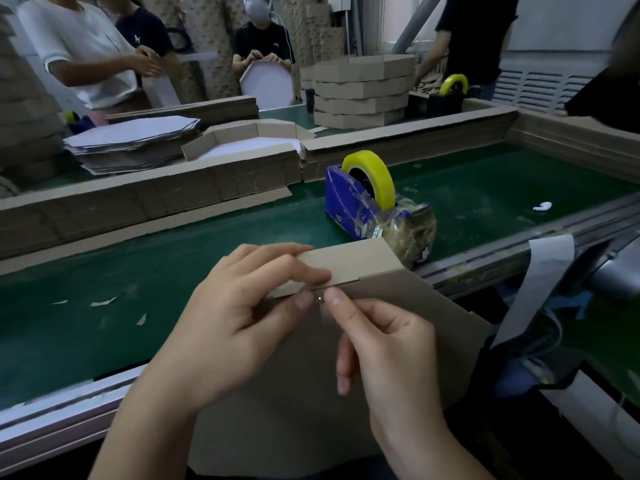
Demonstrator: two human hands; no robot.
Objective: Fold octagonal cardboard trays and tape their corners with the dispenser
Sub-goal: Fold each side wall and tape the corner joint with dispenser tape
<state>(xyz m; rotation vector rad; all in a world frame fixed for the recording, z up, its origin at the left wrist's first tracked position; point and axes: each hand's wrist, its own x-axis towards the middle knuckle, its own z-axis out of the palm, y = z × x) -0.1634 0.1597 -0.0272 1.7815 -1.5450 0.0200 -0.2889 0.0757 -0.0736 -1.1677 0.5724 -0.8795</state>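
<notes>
Now my left hand grips the brown cardboard tray by one upturned side wall: the fingers are curled over the wall's top edge and the thumb lies against its outer face, close to the corner seam. My right hand meets it at that seam, thumb and forefinger pinched on a small glossy bit of tape (it is clear and tiny, so I cannot make out how far it runs), with the other fingers folded loosely into the palm. The thumbs of both hands are nearly touching. The tray is tilted, its brown underside facing me, its far wall over the near edge of the green belt and the rest hanging off toward my body.

Just beyond the tray, on the belt, stands the blue dispenser carrying a yellow roll; its front end is wrapped in crumpled tape. Farther back on the left lies a stack of flat blanks, white side up. A stack of folded trays rises behind, with a second dispenser beside it. Across the line a person holds another tray upright.
</notes>
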